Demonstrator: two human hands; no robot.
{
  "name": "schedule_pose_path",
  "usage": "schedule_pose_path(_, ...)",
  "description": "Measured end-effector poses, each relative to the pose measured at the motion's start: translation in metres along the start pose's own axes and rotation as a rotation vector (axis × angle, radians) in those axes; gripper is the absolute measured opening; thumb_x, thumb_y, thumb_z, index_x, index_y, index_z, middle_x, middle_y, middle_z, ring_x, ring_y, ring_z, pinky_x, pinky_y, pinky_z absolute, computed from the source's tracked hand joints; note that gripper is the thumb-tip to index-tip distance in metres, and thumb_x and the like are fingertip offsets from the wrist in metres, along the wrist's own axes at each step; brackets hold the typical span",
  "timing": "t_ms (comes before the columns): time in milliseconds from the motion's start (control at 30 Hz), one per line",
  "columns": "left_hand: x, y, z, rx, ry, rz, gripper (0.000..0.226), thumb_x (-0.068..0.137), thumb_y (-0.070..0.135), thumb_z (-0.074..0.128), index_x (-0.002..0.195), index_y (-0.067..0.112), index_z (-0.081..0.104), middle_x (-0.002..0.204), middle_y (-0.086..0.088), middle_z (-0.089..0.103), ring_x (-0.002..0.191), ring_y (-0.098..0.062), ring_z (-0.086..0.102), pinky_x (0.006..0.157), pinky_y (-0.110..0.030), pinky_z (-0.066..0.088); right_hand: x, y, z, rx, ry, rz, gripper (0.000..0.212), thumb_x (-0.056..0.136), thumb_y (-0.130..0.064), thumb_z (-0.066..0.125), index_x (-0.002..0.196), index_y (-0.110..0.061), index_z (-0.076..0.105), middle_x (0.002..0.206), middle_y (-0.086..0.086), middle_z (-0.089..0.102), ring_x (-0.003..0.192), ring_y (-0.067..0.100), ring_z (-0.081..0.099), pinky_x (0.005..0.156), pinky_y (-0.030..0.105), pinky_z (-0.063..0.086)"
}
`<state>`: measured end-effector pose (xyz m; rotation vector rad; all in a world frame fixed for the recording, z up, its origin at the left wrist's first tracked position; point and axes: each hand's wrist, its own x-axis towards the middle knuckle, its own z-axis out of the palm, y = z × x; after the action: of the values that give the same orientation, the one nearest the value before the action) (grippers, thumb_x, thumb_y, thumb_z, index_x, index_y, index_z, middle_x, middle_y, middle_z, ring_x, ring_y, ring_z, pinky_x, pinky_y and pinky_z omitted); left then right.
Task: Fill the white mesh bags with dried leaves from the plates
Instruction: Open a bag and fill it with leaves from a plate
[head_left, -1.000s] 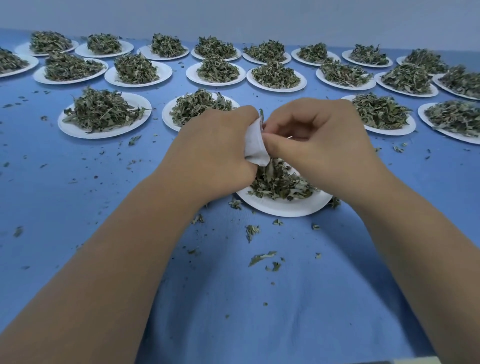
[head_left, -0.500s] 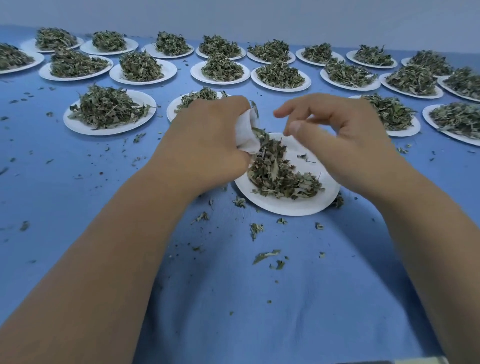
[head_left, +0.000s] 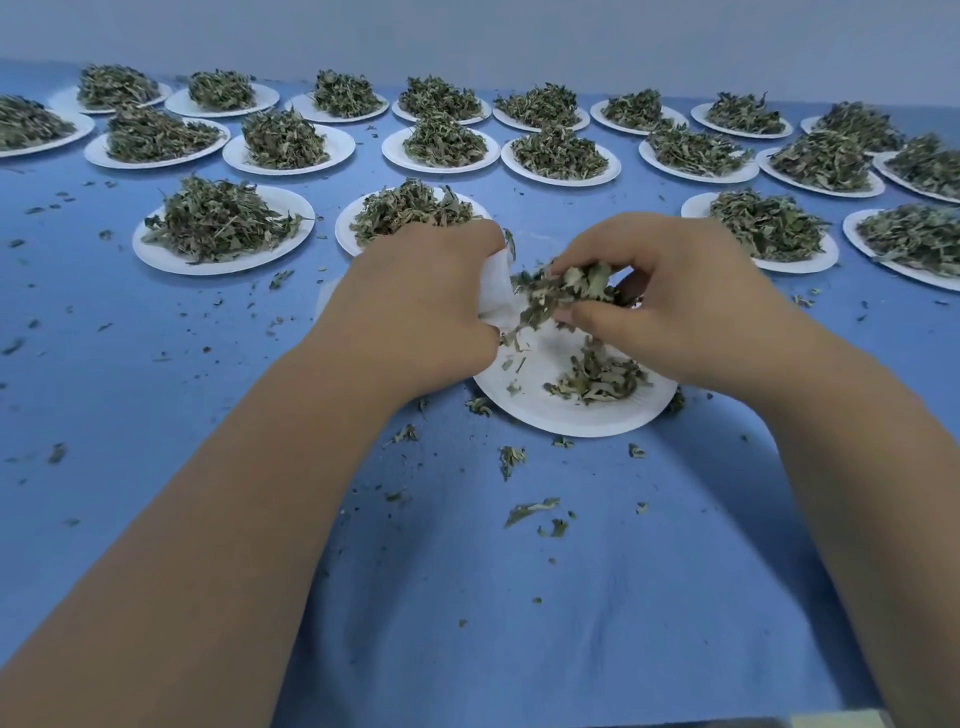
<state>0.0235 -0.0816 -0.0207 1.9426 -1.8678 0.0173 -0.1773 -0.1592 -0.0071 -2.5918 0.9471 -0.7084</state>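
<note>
Moved: right hand (head_left: 691, 306), empty before, now pinches clump of dried leaves (head_left: 561, 291) against white mesh bag (head_left: 496, 291); left hand (head_left: 415, 306) grips bag above near plate (head_left: 545, 410), on blue counter (head_left: 467, 571).

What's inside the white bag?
Dried leaves pinched by the right hand reach the mouth of the white bag. The left hand covers the rest, so its filling is hidden.

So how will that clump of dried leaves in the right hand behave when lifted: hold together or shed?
Probably sheds: the clump of dried leaves pinched by the right hand trails bits over the plate, and scraps litter the blue cloth. Likely very light, since a mere pinch carries it.
</note>
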Motion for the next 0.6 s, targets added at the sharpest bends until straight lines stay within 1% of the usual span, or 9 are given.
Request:
schedule_pose_path(100, 0.000, 0.007, 0.002, 0.059, 0.005, 0.039, 0.031, 0.070, 0.020, 0.067, 0.085, 0.025, 0.041, 0.068, 0.002, 0.047, 0.061, -0.017, 0.045, 0.048, -0.029, 0.028, 0.000, -0.010, -0.002, 0.018, 0.052, -0.035, 0.028, 0.082, -0.023, 0.079, 0.106, -0.036, 0.075, 0.103, -0.016, 0.071, 0.084, -0.016, 0.056, 0.079, 0.003, 0.042)
schedule_pose_path(133, 0.001, 0.008, 0.003, 0.060, 0.007, 0.042, 0.031, 0.070, 0.020, 0.068, 0.085, 0.024, 0.041, 0.068, 0.003, 0.046, 0.062, -0.017, 0.045, 0.048, -0.029, 0.027, -0.001, -0.015, 0.000, 0.041, 0.047, -0.051, 0.029, 0.081, -0.018, 0.078, 0.105, -0.035, 0.076, 0.100, -0.016, 0.073, 0.081, -0.016, 0.057, 0.078, 0.004, 0.043)
schedule_pose_path(200, 0.002, 0.011, 0.005, 0.038, 0.011, 0.063, 0.028, 0.070, 0.021, 0.068, 0.091, 0.022, 0.049, 0.072, 0.003, 0.051, 0.068, -0.025, 0.051, 0.053, -0.034, 0.038, -0.003, -0.024, 0.006, 0.089, 0.036, -0.074, 0.029, 0.079, -0.011, 0.074, 0.101, -0.030, 0.077, 0.092, -0.015, 0.074, 0.075, -0.013, 0.059, 0.074, 0.007, 0.045)
schedule_pose_path(267, 0.002, 0.014, 0.007, 0.002, 0.030, 0.102, 0.028, 0.070, 0.023, 0.067, 0.095, 0.021, 0.053, 0.075, 0.003, 0.056, 0.073, -0.028, 0.056, 0.061, -0.040, 0.048, -0.003, -0.029, 0.009, 0.181, 0.038, -0.056, 0.027, 0.077, -0.010, 0.074, 0.098, -0.026, 0.071, 0.083, -0.013, 0.074, 0.067, -0.004, 0.059, 0.065, 0.012, 0.045)
schedule_pose_path(367, 0.002, 0.015, 0.008, -0.033, 0.063, 0.115, 0.024, 0.067, 0.020, 0.065, 0.087, 0.020, 0.051, 0.068, 0.003, 0.054, 0.067, -0.029, 0.056, 0.058, -0.039, 0.047, 0.000, -0.030, 0.013, 0.370, 0.062, 0.069, 0.030, 0.076, -0.015, 0.079, 0.088, -0.025, 0.055, 0.066, -0.018, 0.068, 0.053, 0.001, 0.052, 0.054, 0.013, 0.038)
schedule_pose_path(433, 0.003, 0.014, 0.009, -0.043, 0.053, 0.106, 0.025, 0.067, 0.021, 0.066, 0.086, 0.020, 0.050, 0.068, 0.003, 0.053, 0.066, -0.028, 0.055, 0.058, -0.041, 0.048, 0.000, -0.030, 0.014, 0.328, 0.077, 0.057, 0.019, 0.077, -0.015, 0.081, 0.081, -0.020, 0.063, 0.060, -0.020, 0.062, 0.052, 0.000, 0.052, 0.056, 0.010, 0.035)
schedule_pose_path(500, 0.002, 0.011, 0.008, -0.054, 0.031, 0.101, 0.024, 0.067, 0.026, 0.064, 0.081, 0.023, 0.045, 0.067, 0.004, 0.051, 0.064, -0.024, 0.053, 0.056, -0.040, 0.047, -0.001, -0.027, 0.013, 0.348, 0.035, 0.056, 0.010, 0.078, -0.012, 0.081, 0.084, -0.018, 0.075, 0.074, -0.015, 0.071, 0.057, 0.000, 0.057, 0.061, 0.015, 0.043)
schedule_pose_path(567, 0.002, 0.007, 0.006, -0.061, 0.025, 0.083, 0.022, 0.065, 0.032, 0.058, 0.075, 0.027, 0.038, 0.065, 0.005, 0.049, 0.061, -0.018, 0.050, 0.051, -0.034, 0.039, -0.004, -0.023, 0.007, 0.493, -0.124, 0.067, 0.019, 0.083, -0.006, 0.077, 0.099, -0.016, 0.079, 0.098, -0.005, 0.077, 0.078, 0.005, 0.068, 0.079, 0.028, 0.056)
schedule_pose_path(600, 0.002, 0.006, 0.006, -0.059, 0.027, 0.079, 0.023, 0.064, 0.031, 0.057, 0.072, 0.028, 0.035, 0.064, 0.005, 0.048, 0.060, -0.016, 0.048, 0.049, -0.031, 0.034, -0.005, -0.021, 0.005, 0.574, -0.203, 0.066, 0.025, 0.086, -0.001, 0.074, 0.106, -0.016, 0.078, 0.105, -0.005, 0.077, 0.090, 0.005, 0.071, 0.086, 0.029, 0.057)
